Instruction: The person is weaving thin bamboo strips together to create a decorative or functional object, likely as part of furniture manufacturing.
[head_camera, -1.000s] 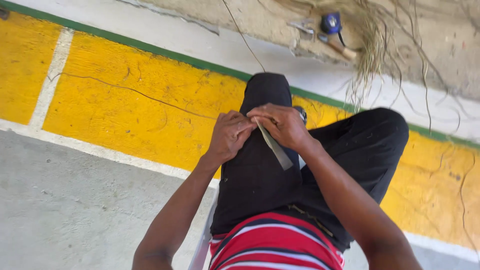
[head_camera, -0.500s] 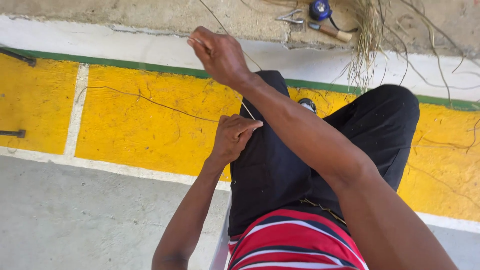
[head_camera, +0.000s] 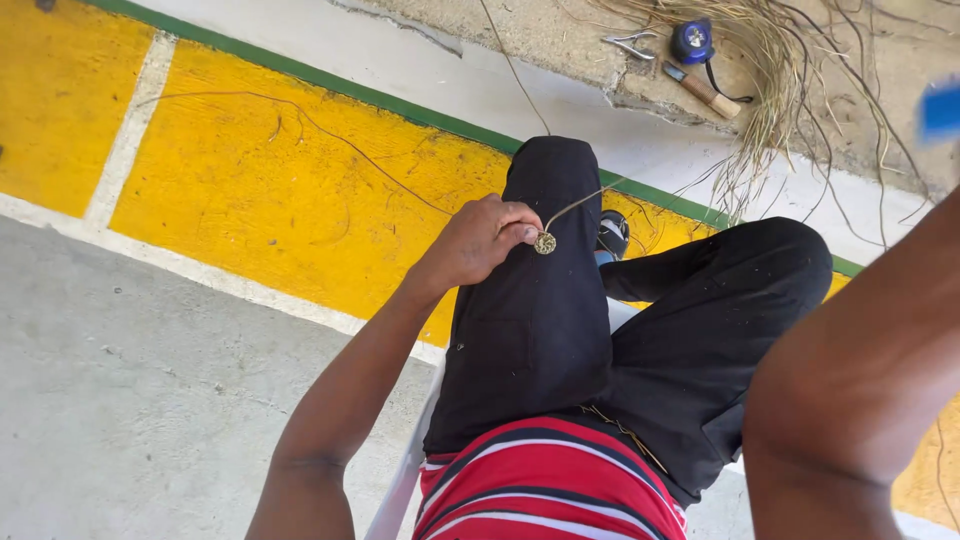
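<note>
My left hand rests on my left knee in black trousers. Its fingertips pinch a small round coil of woven straw. A thin straw strand runs from the coil up and to the right. My right forearm crosses the right edge, raised high; its hand is out of the picture. A blurred blue object shows at the far right edge, and I cannot tell what it is.
A loose bundle of dry straw lies on the concrete ahead, with pliers, a blue tape measure and a wooden-handled tool beside it. Yellow painted floor with a green line lies on the left. I sit on a white chair.
My right hand left the knee, pulled the strand up and away, and has swung out of the picture to the right. My left hand stayed on the knee, pinching the coil.
</note>
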